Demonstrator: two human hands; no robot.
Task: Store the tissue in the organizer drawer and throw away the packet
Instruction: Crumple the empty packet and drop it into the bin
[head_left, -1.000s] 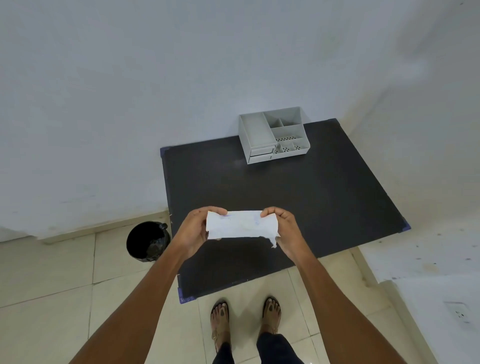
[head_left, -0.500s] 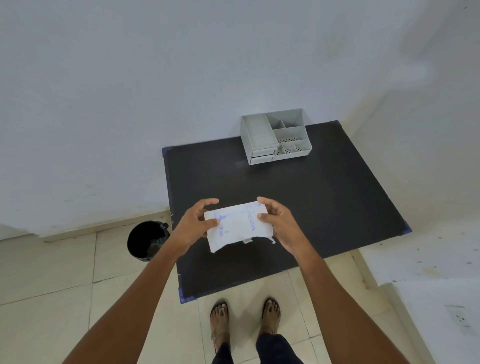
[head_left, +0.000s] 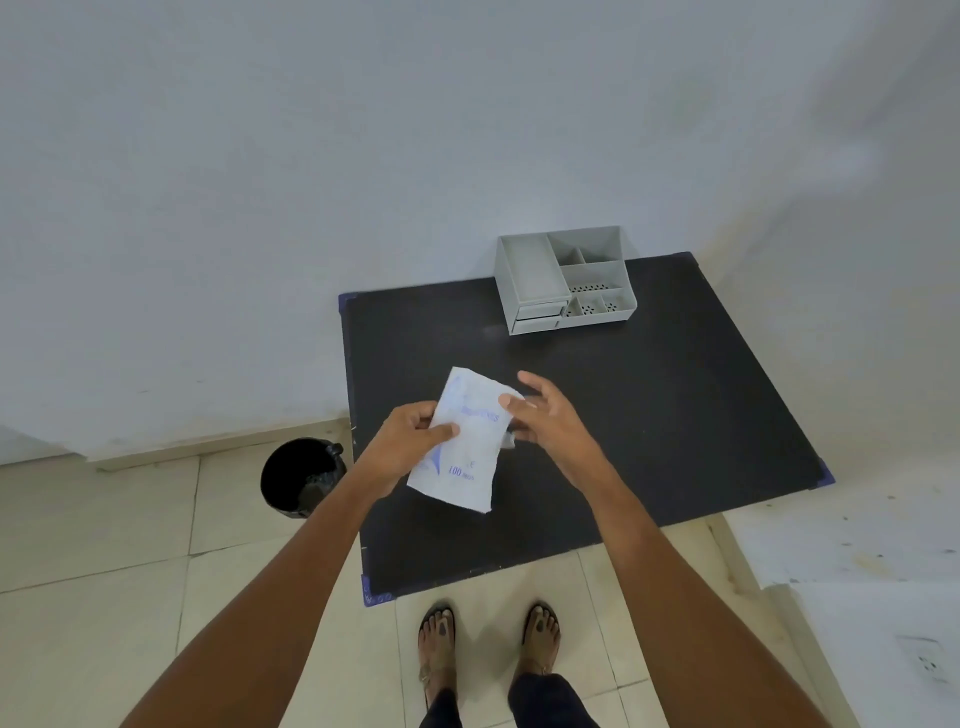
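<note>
A white tissue packet (head_left: 465, 446) with blue print hangs over the black table (head_left: 649, 415), turned nearly upright. My left hand (head_left: 415, 441) pinches its left edge between thumb and fingers. My right hand (head_left: 540, 415) is at the packet's upper right corner, its thumb on the packet and its fingers spread. A grey organizer (head_left: 563, 280) with open compartments and two shut drawers at its front left stands at the table's far edge against the wall. No loose tissue is visible.
A black bin (head_left: 301, 475) stands on the tiled floor just left of the table. White walls close the far side and the right. My feet (head_left: 488, 639) are at the table's near edge.
The packet went from flat and horizontal between both hands to nearly upright, printed side towards me. My right hand loosened and spread its fingers.
</note>
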